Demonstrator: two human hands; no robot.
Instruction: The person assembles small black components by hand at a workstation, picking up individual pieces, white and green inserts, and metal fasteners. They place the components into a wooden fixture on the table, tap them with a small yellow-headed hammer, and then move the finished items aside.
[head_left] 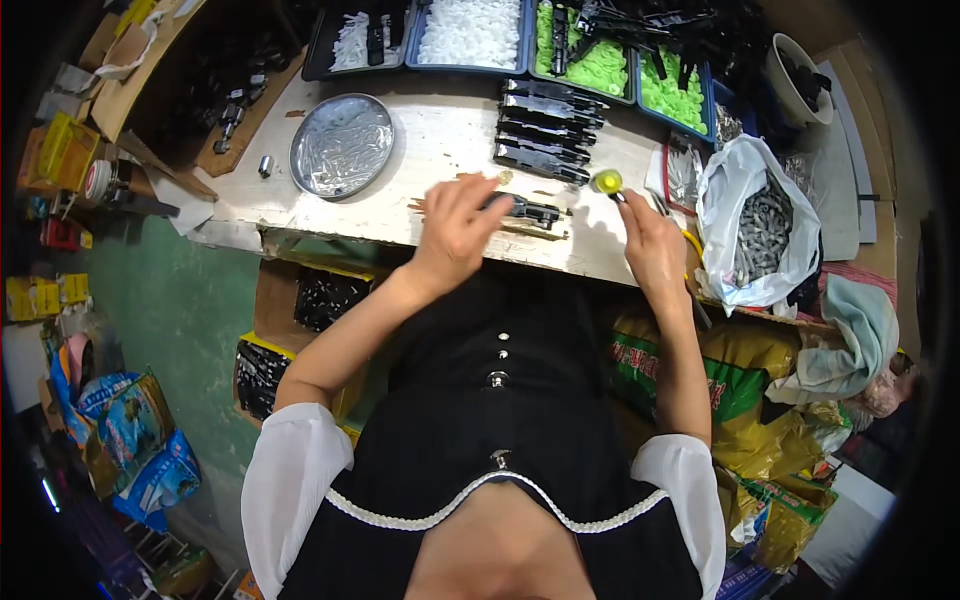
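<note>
My right hand is closed round the handle of a small mallet with a yellow-green head, raised above the bench's front part. My left hand is over the near edge of the bench, fingers apart and slightly blurred. Its thumb and fingertips reach the left end of a black toy-gun-like part, which lies on a brass-coloured plate. Whether they touch the part cannot be told. Just beyond, several similar black parts lie in a stacked row.
A round metal tray holds small clear or silvery pieces. Bins along the back hold white pieces, green pieces and black parts. At right, a white plastic bag full of grey pieces stands beside yellow-handled scissors.
</note>
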